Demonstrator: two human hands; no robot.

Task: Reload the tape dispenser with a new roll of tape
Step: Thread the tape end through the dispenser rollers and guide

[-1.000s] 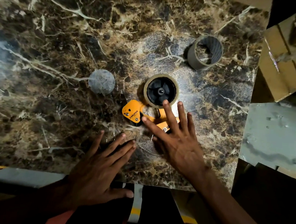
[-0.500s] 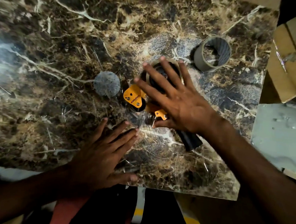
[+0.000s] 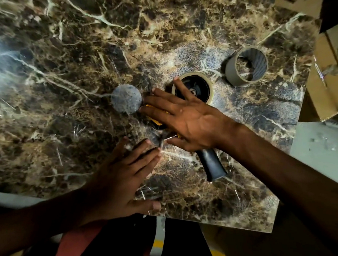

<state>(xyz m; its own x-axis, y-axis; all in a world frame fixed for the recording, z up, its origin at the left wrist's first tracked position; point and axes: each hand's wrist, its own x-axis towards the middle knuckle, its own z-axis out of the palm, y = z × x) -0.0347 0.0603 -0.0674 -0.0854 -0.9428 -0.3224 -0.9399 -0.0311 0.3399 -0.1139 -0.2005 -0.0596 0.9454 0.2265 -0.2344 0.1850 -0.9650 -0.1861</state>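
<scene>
Brown marble-patterned tabletop lying under everything; round grey disc resting flat on it; cardboard boxes sitting beyond its right edge.

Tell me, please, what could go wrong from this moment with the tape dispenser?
The right hand lies flat over the dispenser near its cutting end, which is hidden, so the fingers may meet the blade. The tape roll may not be fully seated. The empty core stands near the table's edge and could be knocked off.
</scene>
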